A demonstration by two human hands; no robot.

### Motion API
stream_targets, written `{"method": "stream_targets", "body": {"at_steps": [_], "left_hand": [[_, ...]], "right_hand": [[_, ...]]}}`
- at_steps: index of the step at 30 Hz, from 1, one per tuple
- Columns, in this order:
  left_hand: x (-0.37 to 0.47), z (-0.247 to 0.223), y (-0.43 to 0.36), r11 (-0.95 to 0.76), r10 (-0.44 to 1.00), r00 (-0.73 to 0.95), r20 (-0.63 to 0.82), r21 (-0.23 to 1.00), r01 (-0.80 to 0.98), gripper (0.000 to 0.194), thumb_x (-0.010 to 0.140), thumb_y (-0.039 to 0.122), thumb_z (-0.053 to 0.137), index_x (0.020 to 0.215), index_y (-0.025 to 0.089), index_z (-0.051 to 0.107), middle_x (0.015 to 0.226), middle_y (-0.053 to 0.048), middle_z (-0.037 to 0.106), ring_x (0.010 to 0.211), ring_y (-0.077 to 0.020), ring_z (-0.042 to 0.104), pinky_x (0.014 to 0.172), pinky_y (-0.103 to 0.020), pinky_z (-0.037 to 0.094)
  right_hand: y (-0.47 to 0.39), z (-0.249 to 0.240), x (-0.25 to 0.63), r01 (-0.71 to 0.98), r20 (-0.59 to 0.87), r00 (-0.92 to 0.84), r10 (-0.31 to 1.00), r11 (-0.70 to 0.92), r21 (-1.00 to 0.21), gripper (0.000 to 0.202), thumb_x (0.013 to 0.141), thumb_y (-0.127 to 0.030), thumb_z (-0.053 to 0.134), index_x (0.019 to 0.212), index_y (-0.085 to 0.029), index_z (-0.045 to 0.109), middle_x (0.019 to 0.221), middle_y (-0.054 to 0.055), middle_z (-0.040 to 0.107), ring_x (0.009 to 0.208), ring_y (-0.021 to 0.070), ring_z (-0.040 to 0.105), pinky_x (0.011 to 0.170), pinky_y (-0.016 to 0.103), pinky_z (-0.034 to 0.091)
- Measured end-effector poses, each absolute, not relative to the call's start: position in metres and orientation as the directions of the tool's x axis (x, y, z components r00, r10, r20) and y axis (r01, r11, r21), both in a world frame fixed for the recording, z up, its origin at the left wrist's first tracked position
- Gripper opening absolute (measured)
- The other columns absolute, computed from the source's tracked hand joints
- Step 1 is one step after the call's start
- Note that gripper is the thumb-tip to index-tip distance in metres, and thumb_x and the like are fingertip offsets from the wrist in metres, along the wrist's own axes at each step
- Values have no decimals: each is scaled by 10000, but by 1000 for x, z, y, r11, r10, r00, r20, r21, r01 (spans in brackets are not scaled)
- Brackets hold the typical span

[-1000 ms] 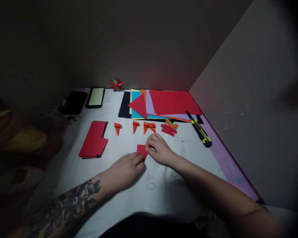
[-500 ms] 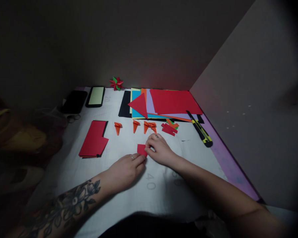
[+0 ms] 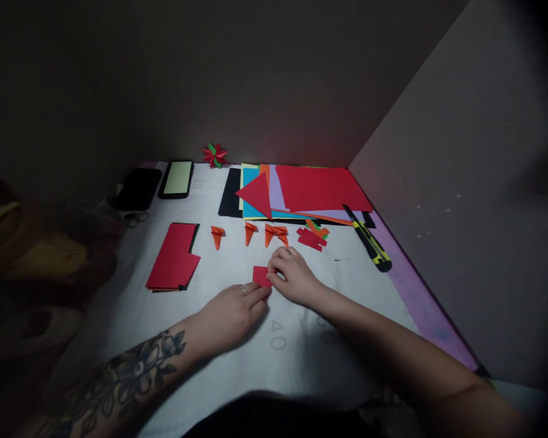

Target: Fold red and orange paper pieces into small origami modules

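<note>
A small red square of paper [image 3: 261, 275] lies on the white table covering, partly hidden by my fingers. My left hand [image 3: 234, 316] rests palm down at its near edge, fingers stretched out and touching the paper. From the right, my right hand [image 3: 293, 277] pinches the paper's right side between thumb and fingers. Just beyond are several folded orange paper pieces: one orange piece [image 3: 217, 237] at the left, another orange piece [image 3: 250, 233] in the middle, and an adjoining orange pair [image 3: 276, 235] nearest my right hand.
Red and dark cut papers [image 3: 171, 258] are stacked at left. Paper scraps [image 3: 312, 237] and a yellow-black utility knife [image 3: 369, 240] lie at right. Behind are large coloured sheets [image 3: 324, 188], a paper star [image 3: 215, 156], a phone [image 3: 176, 179], a dark flat object [image 3: 139, 188] and scissors [image 3: 137, 219].
My left fingertips have slid very slightly to the right along the red paper's near edge. My right hand keeps its pinch in the same spot.
</note>
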State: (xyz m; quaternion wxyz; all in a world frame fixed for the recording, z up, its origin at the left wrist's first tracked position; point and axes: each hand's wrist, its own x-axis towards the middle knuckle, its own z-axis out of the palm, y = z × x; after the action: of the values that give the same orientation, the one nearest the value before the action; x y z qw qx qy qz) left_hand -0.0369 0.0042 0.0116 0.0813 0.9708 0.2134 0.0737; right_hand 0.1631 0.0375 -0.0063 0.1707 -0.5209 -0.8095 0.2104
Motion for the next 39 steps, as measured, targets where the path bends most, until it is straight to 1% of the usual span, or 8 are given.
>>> {"method": "stream_targets", "body": {"at_steps": [6, 17, 21, 25, 29, 34, 36, 39], "left_hand": [[-37, 14, 4, -891, 434, 897, 82, 181, 415, 279, 853, 101, 417, 1088, 97, 568, 1240, -146, 559, 1069, -231, 550, 824, -366, 505], [-36, 15, 4, -881, 450, 892, 50, 188, 434, 255, 853, 104, 429, 1070, 104, 563, 1250, -136, 557, 1080, -233, 546, 839, -361, 492], [-37, 16, 5, -878, 456, 890, 18, 176, 446, 242, 861, 119, 425, 1067, 127, 551, 1273, -121, 545, 1087, -222, 542, 852, -345, 473], [-37, 16, 7, -882, 447, 894, 25, 176, 436, 231, 863, 129, 417, 1059, 136, 538, 1280, -115, 539, 1091, -215, 537, 847, -338, 463], [-33, 21, 7, -908, 404, 913, 53, 146, 393, 209, 866, 139, 412, 1038, 133, 533, 1191, -135, 581, 1022, -212, 562, 815, -339, 461], [-27, 26, -3, -911, 406, 914, 18, 81, 404, 135, 855, 148, 430, 951, 137, 525, 1023, -137, 639, 868, -223, 592, 743, -367, 447], [-25, 26, -9, -909, 412, 911, 18, 82, 410, 119, 848, 147, 451, 947, 138, 516, 974, -135, 652, 856, -225, 597, 723, -358, 438], [-23, 25, -19, -910, 410, 912, 4, 75, 408, 132, 833, 140, 485, 963, 134, 510, 968, -148, 660, 874, -235, 603, 703, -349, 434]], "right_hand": [[38, -7, 163, 766, 56, -416, 908, 383, -516, 90, 788, -188, 546, 701, -201, 564, 880, 32, 536, 879, 197, 464, 828, 351, 364], [39, -6, 163, 764, 49, -422, 905, 384, -519, 89, 787, -184, 542, 699, -200, 545, 880, 32, 533, 877, 197, 460, 835, 353, 356], [38, -4, 163, 770, 45, -408, 912, 370, -520, 39, 776, -176, 547, 759, -208, 532, 891, 27, 532, 896, 202, 453, 830, 350, 357], [37, -3, 162, 773, 41, -407, 913, 368, -516, 54, 769, -172, 552, 787, -215, 524, 905, 27, 529, 902, 206, 446, 811, 343, 362], [37, -3, 162, 780, 40, -401, 915, 364, -509, 47, 778, -180, 550, 782, -216, 520, 915, 29, 528, 914, 207, 444, 803, 339, 361], [37, -3, 162, 774, 49, -408, 912, 374, -511, 51, 776, -176, 553, 778, -215, 520, 913, 30, 532, 911, 206, 444, 803, 339, 359], [37, -4, 163, 775, 53, -409, 911, 378, -507, 48, 778, -177, 551, 778, -214, 520, 908, 30, 529, 906, 206, 443, 801, 339, 359], [37, -3, 163, 777, 54, -410, 911, 379, -503, 45, 780, -180, 548, 778, -214, 519, 901, 28, 527, 899, 204, 443, 805, 338, 359]]}}
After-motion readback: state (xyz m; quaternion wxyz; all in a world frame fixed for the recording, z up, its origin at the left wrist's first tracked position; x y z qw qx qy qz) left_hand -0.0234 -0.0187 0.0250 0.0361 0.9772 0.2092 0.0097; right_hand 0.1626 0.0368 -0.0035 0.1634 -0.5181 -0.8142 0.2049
